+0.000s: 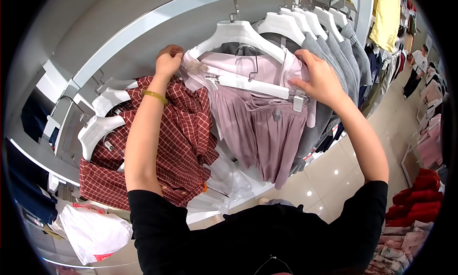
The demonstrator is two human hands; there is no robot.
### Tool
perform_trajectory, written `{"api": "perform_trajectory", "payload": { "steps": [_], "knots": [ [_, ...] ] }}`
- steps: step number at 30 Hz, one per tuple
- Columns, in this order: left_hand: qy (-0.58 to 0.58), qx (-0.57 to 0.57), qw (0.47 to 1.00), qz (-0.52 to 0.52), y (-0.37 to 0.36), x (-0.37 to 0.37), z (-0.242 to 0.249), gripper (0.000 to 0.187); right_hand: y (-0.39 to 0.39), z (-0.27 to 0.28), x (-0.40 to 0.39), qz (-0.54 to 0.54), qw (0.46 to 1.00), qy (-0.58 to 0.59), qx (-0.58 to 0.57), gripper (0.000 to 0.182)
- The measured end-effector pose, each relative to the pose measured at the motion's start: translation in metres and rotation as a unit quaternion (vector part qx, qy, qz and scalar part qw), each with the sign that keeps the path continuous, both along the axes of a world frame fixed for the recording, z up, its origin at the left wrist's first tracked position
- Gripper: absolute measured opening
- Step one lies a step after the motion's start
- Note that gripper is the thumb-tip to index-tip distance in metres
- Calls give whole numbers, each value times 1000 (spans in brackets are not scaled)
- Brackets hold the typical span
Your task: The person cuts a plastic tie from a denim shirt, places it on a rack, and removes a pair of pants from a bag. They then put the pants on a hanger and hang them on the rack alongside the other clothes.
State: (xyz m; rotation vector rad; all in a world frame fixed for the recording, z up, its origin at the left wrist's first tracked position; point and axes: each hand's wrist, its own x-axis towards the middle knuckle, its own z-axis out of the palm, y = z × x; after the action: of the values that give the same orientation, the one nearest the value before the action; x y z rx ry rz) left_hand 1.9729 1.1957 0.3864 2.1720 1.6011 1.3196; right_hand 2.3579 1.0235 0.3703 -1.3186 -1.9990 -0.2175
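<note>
A pale pink top (222,61) hangs on a white hanger (238,33) hooked over the rack's rail. My left hand (169,61), with a yellow bangle on the wrist, has its fingers curled at the top's left shoulder. At the opposite shoulder, my right hand (320,77) pinches the pink fabric between thumb and fingers. In front of the top hangs a mauve pleated garment (260,127), clipped to a white clip hanger (253,85). Beneath my left forearm are red checked garments (183,127) on white hangers. The fingertips of my left hand are partly hidden.
Grey garments (336,60) hang close by on the right. A white plastic bag (95,229) is at the lower left. Clear plastic wrapping (229,182) lies on the white shelf below. A person (417,70) stands in the aisle, near stacks of red clothing (415,198).
</note>
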Motion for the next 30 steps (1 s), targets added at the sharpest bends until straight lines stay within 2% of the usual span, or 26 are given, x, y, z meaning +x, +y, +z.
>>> {"api": "perform_trajectory", "payload": {
  "steps": [1,5,7,11,13,14,16,17,19,21,22,23,25,26,27,28,29,30],
  "knots": [
    [-32,1,999,9,-9,4,2,21,-2,-1,-1,0,1000,1,-1,55],
    [-26,28,999,24,-33,19,-1,28,-8,-13,-2,-2,999,34,39,51],
    [28,83,995,41,-42,25,-3,34,-9,-20,-3,-5,998,32,61,50],
    [58,89,994,34,-54,38,-5,38,-15,-25,-7,-9,998,25,65,47],
    [100,154,981,60,-57,43,-8,36,-19,-27,-7,-8,997,19,69,45],
    [100,155,981,58,-60,46,-9,36,-18,-31,-7,11,993,36,109,43],
    [71,277,957,40,-72,57,-18,32,-21,-42,-11,47,977,86,192,34],
    [49,299,953,14,-82,68,-24,26,-25,-52,-12,44,976,87,193,34],
    [27,264,964,-14,-102,84,-51,28,-34,-82,-12,112,949,119,271,32],
    [-20,191,981,-13,-124,102,-91,41,-47,-124,-23,105,944,191,249,28],
    [-103,132,985,-35,-127,106,-117,54,-52,-152,-30,85,944,245,203,30],
    [-130,122,984,-12,-120,106,-151,68,-55,-179,-37,63,940,298,156,33],
    [-128,138,980,71,-99,102,-201,77,-59,-211,-52,0,929,358,88,38],
    [-129,138,980,68,-83,101,-220,77,-58,-228,-58,-30,928,369,33,46],
    [-181,102,975,82,-67,100,-237,81,-56,-241,-64,-45,926,375,9,51],
    [-231,66,966,98,-65,100,-237,86,-52,-248,-70,-62,928,366,19,52],
    [-230,66,966,99,-64,98,-237,86,-49,-254,-74,-79,930,357,28,53],
    [-283,-24,959,25,-64,95,-237,88,-46,-259,-75,-78,930,357,28,53]
  ]
}}
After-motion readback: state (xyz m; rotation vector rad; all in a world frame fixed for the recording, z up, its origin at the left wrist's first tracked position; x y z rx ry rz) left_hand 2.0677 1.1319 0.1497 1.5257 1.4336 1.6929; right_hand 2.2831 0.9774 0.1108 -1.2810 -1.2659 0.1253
